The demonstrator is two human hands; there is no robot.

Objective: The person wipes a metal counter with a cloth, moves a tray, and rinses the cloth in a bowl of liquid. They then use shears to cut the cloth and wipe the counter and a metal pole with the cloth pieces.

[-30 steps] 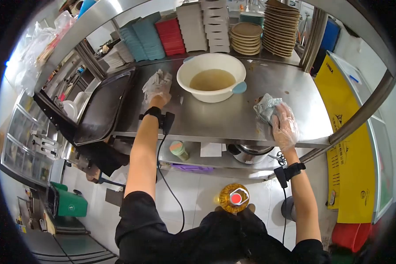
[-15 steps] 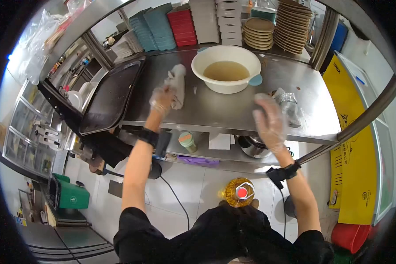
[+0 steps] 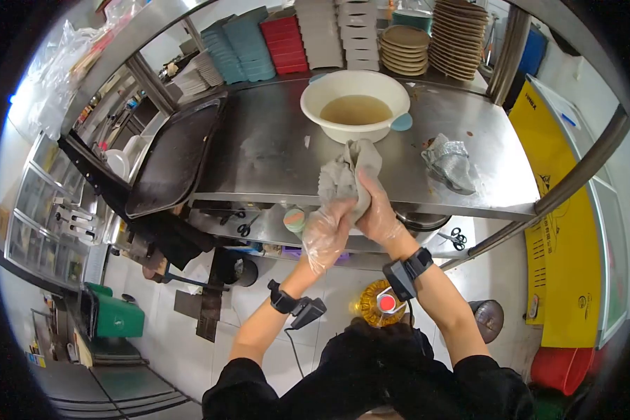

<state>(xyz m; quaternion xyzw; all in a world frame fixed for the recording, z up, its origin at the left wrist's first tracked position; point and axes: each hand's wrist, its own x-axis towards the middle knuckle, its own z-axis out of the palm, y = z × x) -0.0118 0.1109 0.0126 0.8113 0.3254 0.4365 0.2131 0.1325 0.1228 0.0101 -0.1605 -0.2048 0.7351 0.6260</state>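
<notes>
A light grey cloth (image 3: 346, 175) is bunched up between both my hands, just in front of the white basin. My left hand (image 3: 329, 227), in a clear plastic glove, grips its lower left side. On its right side my right hand (image 3: 379, 210) has its fingers wrapped round the cloth. The white basin (image 3: 315, 115) stands on the steel table (image 3: 259, 150) and holds cloudy brownish liquid. To the right lies a crumpled grey mesh cloth (image 3: 451, 164) with dark bits beside it.
A black tray (image 3: 175, 157) sits at the table's left. Stacked plates (image 3: 458, 42) and coloured dishes (image 3: 283, 43) line the back. Steel posts (image 3: 509, 56) frame the table. Scissors (image 3: 457, 239) lie on the lower shelf; an oil bottle (image 3: 378, 306) stands on the floor.
My left hand has lifted the cloth from the table and moved right with it. My right hand has moved left from beside the mesh cloth and taken hold of the grey cloth.
</notes>
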